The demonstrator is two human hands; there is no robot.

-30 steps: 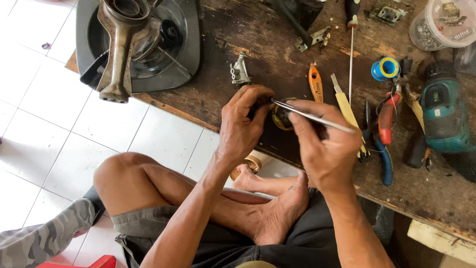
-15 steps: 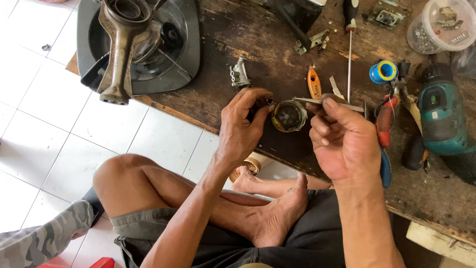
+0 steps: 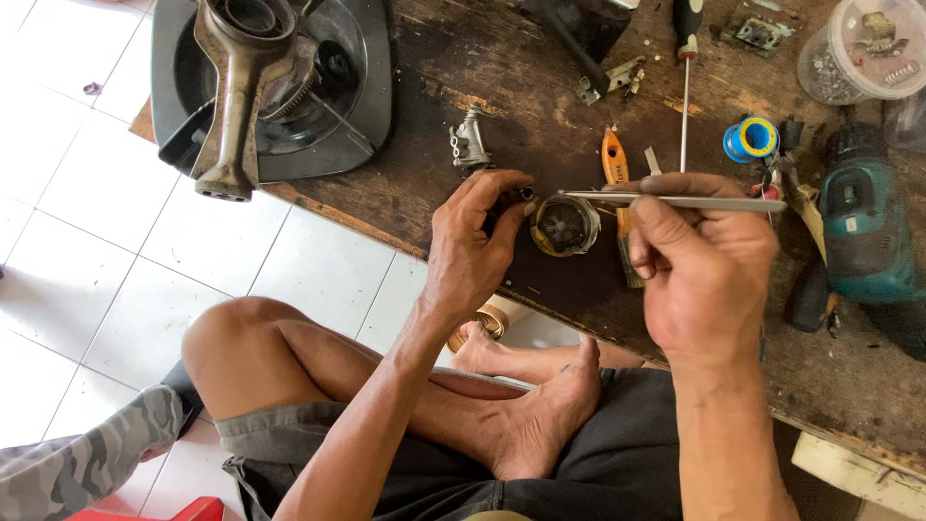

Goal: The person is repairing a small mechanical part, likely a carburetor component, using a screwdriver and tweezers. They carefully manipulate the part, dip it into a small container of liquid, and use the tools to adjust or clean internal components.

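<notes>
two hands at a small round motor part (image 3: 564, 225) on the dark workbench (image 3: 463, 68): left hand (image 3: 473, 246) pinches its near edge, right hand (image 3: 704, 265) grips metal tweezers (image 3: 675, 202), tips at the rim, work seemingly midway, part open, unassembled.

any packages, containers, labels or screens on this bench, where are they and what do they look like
Clear plastic tub: far right corner of the bench, round, see-through, small metal parts inside.
Blue and yellow spool: just beyond the right hand, small and round.
Orange-handled tool: beside the round metal part, dark marking on its handle, too small to make out.
No screens or signs in view.
</notes>
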